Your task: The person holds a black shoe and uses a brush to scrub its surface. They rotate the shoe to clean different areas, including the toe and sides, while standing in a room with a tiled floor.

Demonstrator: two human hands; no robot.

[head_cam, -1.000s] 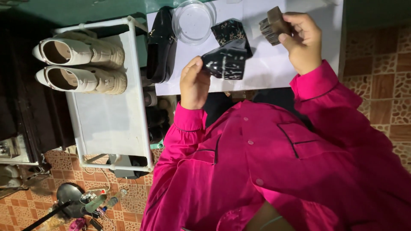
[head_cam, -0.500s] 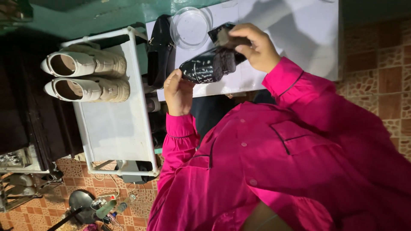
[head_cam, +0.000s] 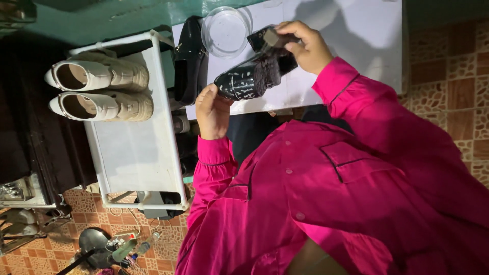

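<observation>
Observation, head view, picture turned sideways.

White sheet (head_cam: 356, 35) covers the work surface, the largest lit area; its edge meets a green surface (head_cam: 117, 20). Beside it stands a white rack (head_cam: 137, 153) with a raised rim. On the rack's upper end lie two cream ankle boots (head_cam: 99, 89), side by side, openings facing away from the sheet.

Person wears a bright pink shirt (head_cam: 331, 203) with dark piping and a chest pocket; both sleeves reach toward the sheet. Floor is patterned brown tile (head_cam: 458, 91).

A second black shoe (head_cam: 189, 58) lies at the sheet's edge, next to the rack, untouched. Just beside it, a round clear dish (head_cam: 225, 30) sits on the sheet.

Black shoe (head_cam: 249, 76), glossy, with pale flecks on its surface, is held above the sheet's near edge, between both hands, tilted, toe end toward the left hand.

Left hand (head_cam: 213, 109): fingers curled loosely, fingertips touching the toe end of the black shoe, supporting it rather than wrapping it.

Right hand (head_cam: 305, 48): fingers bent closed around a small dark brush or block (head_cam: 270, 38), pressed against the heel end of the black shoe. Exact kind of tool cannot be told.

Lower corner: a dark lamp base (head_cam: 94, 244) and small bottles (head_cam: 132, 247) on the floor.
</observation>
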